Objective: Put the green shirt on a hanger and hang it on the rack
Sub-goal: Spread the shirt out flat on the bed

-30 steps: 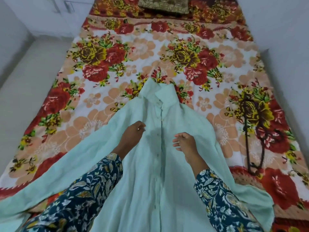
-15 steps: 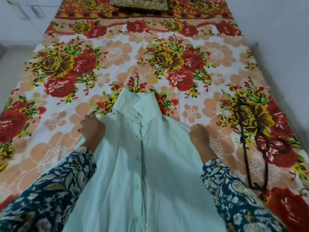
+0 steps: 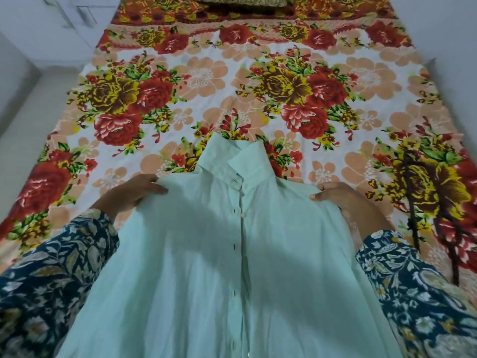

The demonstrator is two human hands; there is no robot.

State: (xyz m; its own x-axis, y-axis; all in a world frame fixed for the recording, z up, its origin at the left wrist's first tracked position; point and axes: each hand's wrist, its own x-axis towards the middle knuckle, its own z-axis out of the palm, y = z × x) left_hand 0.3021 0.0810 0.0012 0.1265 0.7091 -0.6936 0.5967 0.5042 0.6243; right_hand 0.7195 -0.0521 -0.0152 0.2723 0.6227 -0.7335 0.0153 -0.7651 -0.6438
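Buttoned green shirt (image 3: 232, 254) stretched between both hands; left hand (image 3: 131, 192) and right hand (image 3: 343, 200) each pinch a shoulder; outward of the right hand, a dark hanger (image 3: 412, 215) lies on the floral bedsheet (image 3: 206, 73); releasing one hand to fetch it may drop that shoulder.

Text on the green shirt (image 3: 196, 267): none that we can read, on the front or the collar.
Text on the bedsheet (image 3: 204, 73): none; we see only a flower print.
Text on the sleeves (image 3: 51, 280): none; we make out only a leaf pattern.
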